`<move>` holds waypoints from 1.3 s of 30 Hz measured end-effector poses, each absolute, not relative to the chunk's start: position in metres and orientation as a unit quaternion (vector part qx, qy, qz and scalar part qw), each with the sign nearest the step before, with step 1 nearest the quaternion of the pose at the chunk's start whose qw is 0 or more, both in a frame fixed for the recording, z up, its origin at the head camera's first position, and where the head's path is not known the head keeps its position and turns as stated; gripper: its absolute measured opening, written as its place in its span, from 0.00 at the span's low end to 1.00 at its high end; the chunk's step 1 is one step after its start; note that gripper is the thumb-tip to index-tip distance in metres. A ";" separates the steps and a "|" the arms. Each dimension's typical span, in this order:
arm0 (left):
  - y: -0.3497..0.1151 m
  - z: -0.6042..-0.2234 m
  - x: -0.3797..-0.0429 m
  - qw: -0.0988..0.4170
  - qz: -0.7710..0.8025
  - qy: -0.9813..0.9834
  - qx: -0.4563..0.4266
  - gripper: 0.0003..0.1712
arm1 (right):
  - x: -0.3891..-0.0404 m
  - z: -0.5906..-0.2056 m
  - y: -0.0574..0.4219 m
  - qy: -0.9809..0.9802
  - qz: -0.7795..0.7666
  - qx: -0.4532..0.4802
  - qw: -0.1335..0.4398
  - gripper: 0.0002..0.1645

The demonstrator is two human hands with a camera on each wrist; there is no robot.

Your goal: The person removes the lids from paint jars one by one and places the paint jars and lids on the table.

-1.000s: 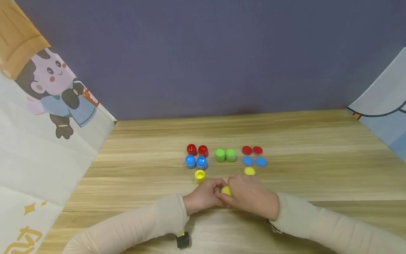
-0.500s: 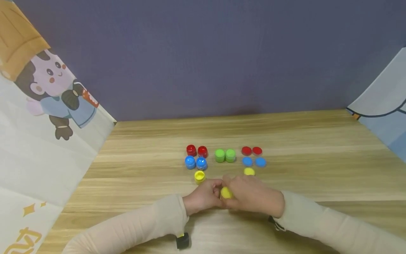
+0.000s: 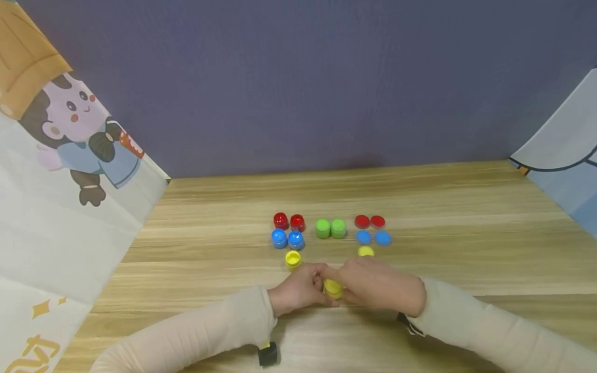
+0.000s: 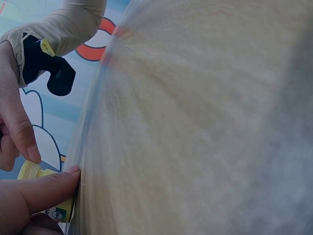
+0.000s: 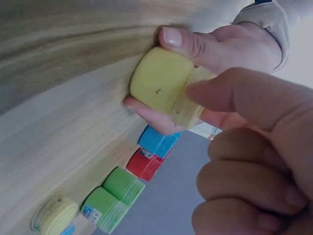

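Observation:
My left hand (image 3: 300, 285) grips a small yellow paint jar (image 5: 161, 81) low over the near middle of the wooden table, thumb and fingers on opposite sides of its body. The jar's yellow lid (image 3: 332, 285) sits on its top. Over it, my right hand (image 3: 380, 282) pinches the lid with thumb and forefinger; its other fingers are curled in, as the right wrist view shows. Just beyond the left hand stands an uncovered yellow jar (image 3: 293, 259). A loose yellow lid (image 3: 366, 251) lies beyond the right hand, partly hidden by it.
Uncovered red jars (image 3: 297, 223) and blue jars (image 3: 279, 238) stand left of centre. Two green jars (image 3: 330, 228) stand side by side with lids on. Red lids (image 3: 361, 221) and blue lids (image 3: 383, 238) lie to the right. A dark wall (image 3: 326, 103) rises behind the table (image 3: 224, 217).
My right hand has turned over the lid and shifted slightly right, uncovering more of the jar. The left hand keeps its grip in about the same place.

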State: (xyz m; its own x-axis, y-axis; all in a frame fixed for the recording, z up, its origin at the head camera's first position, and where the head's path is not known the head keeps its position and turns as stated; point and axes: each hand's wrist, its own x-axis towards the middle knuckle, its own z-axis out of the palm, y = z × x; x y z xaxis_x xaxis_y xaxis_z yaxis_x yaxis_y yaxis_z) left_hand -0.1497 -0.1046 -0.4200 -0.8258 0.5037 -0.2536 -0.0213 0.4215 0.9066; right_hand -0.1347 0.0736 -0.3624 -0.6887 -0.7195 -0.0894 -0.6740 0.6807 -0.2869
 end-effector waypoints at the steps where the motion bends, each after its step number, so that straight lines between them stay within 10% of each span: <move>1: -0.105 -0.420 -0.150 0.254 0.517 0.804 0.149 0.22 | -0.135 -0.362 0.074 0.912 -0.110 -0.383 0.098 0.32; 14: -0.106 -0.419 -0.149 0.262 0.525 0.793 0.166 0.27 | -0.130 -0.364 0.070 0.916 -0.176 -0.353 0.073 0.15; 39: -0.105 -0.418 -0.149 0.262 0.536 0.787 0.159 0.23 | -0.132 -0.369 0.062 0.940 -0.131 -0.310 0.061 0.15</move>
